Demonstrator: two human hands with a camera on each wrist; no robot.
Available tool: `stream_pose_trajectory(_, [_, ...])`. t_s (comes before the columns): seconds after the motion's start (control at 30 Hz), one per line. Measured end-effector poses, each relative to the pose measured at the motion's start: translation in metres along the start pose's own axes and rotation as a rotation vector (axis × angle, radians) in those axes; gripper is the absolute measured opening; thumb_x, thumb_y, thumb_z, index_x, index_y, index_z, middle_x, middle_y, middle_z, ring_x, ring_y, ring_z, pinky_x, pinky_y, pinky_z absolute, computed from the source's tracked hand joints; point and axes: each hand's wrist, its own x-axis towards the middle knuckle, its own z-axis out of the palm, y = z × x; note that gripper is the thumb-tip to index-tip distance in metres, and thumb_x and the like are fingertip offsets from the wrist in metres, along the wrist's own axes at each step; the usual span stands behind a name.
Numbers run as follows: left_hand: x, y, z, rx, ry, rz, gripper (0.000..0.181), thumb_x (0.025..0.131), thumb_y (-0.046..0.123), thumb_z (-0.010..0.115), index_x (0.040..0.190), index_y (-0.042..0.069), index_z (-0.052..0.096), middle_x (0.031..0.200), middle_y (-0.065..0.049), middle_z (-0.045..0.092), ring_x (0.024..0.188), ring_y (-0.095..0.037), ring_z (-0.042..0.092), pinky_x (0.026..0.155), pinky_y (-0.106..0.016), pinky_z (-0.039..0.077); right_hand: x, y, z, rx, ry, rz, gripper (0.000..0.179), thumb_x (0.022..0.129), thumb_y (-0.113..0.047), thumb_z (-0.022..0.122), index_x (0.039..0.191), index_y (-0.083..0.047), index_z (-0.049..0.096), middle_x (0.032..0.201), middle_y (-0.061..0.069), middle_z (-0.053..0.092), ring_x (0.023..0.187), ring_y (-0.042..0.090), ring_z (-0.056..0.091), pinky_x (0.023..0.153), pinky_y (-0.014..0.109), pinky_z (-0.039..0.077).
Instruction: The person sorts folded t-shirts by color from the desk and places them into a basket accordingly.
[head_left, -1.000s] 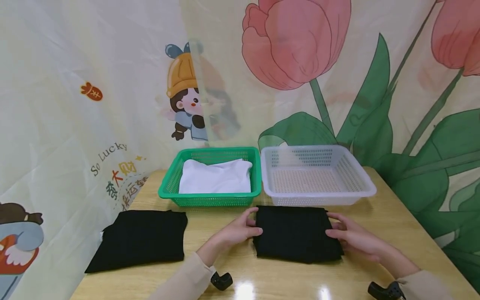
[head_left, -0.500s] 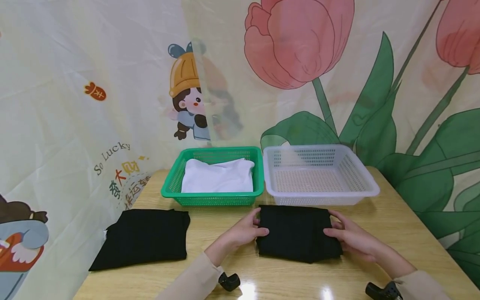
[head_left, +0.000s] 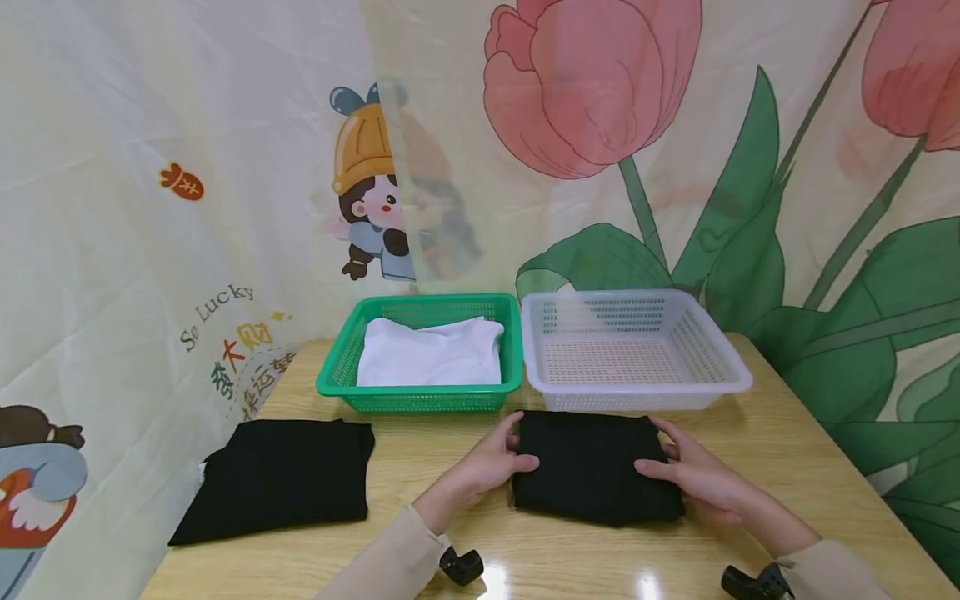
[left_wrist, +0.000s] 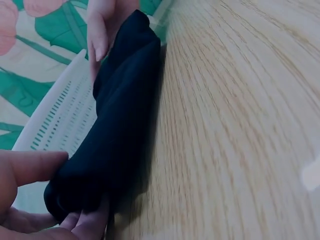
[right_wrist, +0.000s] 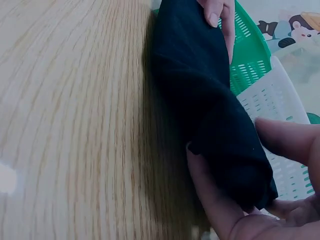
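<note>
A folded black cloth, likely a garment [head_left: 585, 471], lies in front of the white basket, between both hands. My left hand [head_left: 487, 462] grips its left end, thumb on top and fingers tucked under the edge, as the left wrist view shows on the cloth [left_wrist: 125, 110]. At the other end my right hand [head_left: 697, 471] holds it the same way; in the right wrist view its fingers reach beneath the folded cloth [right_wrist: 210, 100]. The layers look thick and rounded at the ends. A second folded black cloth [head_left: 281, 475] lies flat on the table's left side.
Behind the hands stand a green basket [head_left: 427, 400] holding a folded white cloth [head_left: 431, 354] and, right beside it, a white basket [head_left: 645, 389]. The wooden table [head_left: 442, 433] meets a printed curtain [head_left: 262, 125] at the back and sides.
The right hand has shifted slightly left, its thumb reaching farther over the cloth. The left hand has moved slightly right, and the cloth looks a little narrower and more bunched between them.
</note>
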Motion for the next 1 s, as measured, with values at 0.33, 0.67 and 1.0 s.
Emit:
stream_pose_trajectory(0.33, [0.005,-0.003,0.002,-0.046,0.001,0.009,0.087,0.094,0.001,0.078,0.167,0.016,0.034,0.150,-0.024,0.048,0.133,-0.040,0.053,0.112,-0.058,0.046,-0.004,0.010,-0.007,-0.007,-0.013,-0.050,0.104,0.100,-0.011,0.074,0.171,-0.012,-0.001,0.169,0.040,0.003,0.153,0.064,0.004,0.114,0.075,0.033])
stream_pose_trajectory(0.67, [0.000,0.011,0.017,-0.088,-0.017,0.046,0.086,0.095,0.000,0.077,0.167,0.020,0.034,0.146,-0.017,0.049,0.118,-0.029,0.058,0.100,-0.048,0.054,-0.020,0.018,-0.025,0.015,-0.021,-0.105,0.103,0.103,-0.012,0.070,0.172,-0.019,-0.006,0.170,0.037,-0.001,0.151,0.065,0.003,0.106,0.065,0.048])
stream_pose_trajectory(1.0, [-0.010,0.040,0.043,-0.055,-0.024,0.094,0.086,0.096,0.010,0.080,0.167,0.028,0.034,0.152,-0.014,0.046,0.128,-0.030,0.055,0.104,-0.050,0.054,-0.051,0.011,-0.049,-0.099,0.047,-0.160,0.101,0.104,-0.015,0.069,0.172,-0.018,-0.006,0.171,0.034,-0.007,0.149,0.068,0.001,0.101,0.085,0.032])
